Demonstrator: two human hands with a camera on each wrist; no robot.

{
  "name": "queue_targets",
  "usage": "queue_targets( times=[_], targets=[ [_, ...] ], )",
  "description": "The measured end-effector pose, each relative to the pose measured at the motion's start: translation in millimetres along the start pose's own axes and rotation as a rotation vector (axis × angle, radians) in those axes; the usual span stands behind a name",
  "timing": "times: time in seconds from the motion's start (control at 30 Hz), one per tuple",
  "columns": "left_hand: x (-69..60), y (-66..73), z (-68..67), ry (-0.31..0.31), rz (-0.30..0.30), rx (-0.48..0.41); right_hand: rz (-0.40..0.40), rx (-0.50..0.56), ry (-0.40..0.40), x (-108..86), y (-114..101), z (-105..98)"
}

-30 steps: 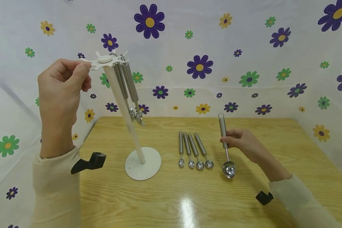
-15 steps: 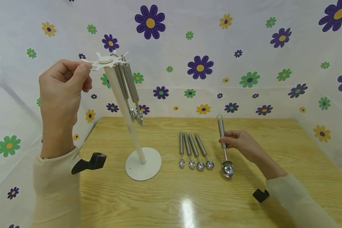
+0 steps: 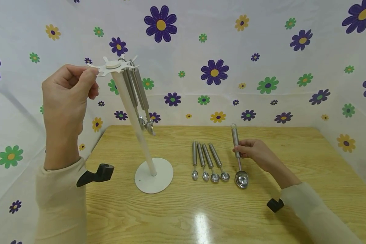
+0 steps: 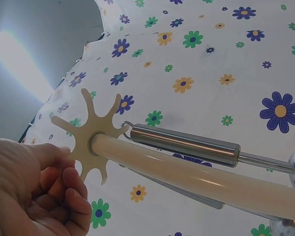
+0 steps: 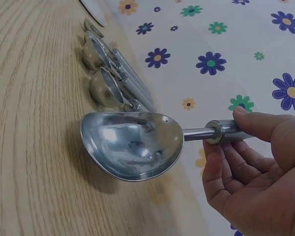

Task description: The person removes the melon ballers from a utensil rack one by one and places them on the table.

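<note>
My left hand (image 3: 67, 91) pinches one arm of the white star-shaped top (image 3: 113, 64) of a stand. Two metal scoops (image 3: 140, 89) hang from that top on its right side; one handle (image 4: 187, 143) shows above the pole in the left wrist view. Between thumb and fingers, my right hand (image 3: 257, 152) holds the handle of a large scoop (image 3: 241, 179), its ring end pointing away from me. In the right wrist view the large bowl (image 5: 135, 145) faces the camera, with the hand (image 5: 265, 167) on the handle.
Several smaller scoops (image 3: 215, 177) lie side by side on the wooden table (image 3: 177, 217), left of the large scoop. The stand's round white base (image 3: 161, 183) is on the table at left. A flowered cloth (image 3: 183, 44) hangs behind.
My right hand has moved slightly left with the large scoop, closer to the smaller ones. The left hand keeps its pinch on the stand's top.
</note>
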State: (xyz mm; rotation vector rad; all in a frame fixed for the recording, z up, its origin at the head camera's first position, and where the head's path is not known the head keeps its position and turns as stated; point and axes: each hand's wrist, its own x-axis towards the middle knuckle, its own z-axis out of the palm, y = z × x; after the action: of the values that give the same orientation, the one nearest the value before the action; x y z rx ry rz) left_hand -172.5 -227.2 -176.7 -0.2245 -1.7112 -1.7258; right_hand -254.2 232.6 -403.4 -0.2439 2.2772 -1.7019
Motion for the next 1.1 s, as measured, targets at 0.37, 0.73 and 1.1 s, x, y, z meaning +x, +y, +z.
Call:
queue_targets(
  times=[0.37,0.73,1.1],
  targets=[
    [-0.2,-1.1,-1.2,0.001,-0.01,0.017,0.01,0.007,-0.013,10.0,8.1,0.1],
    [-0.9,-0.3,-0.6,0.0,-0.009,0.019,0.06,0.004,0.014,22.2,16.3,-0.6],
    [0.1,-1.1,-0.8,-0.013,0.002,-0.018,0.075,-0.2,0.083,31.8,23.0,3.2]
  ],
)
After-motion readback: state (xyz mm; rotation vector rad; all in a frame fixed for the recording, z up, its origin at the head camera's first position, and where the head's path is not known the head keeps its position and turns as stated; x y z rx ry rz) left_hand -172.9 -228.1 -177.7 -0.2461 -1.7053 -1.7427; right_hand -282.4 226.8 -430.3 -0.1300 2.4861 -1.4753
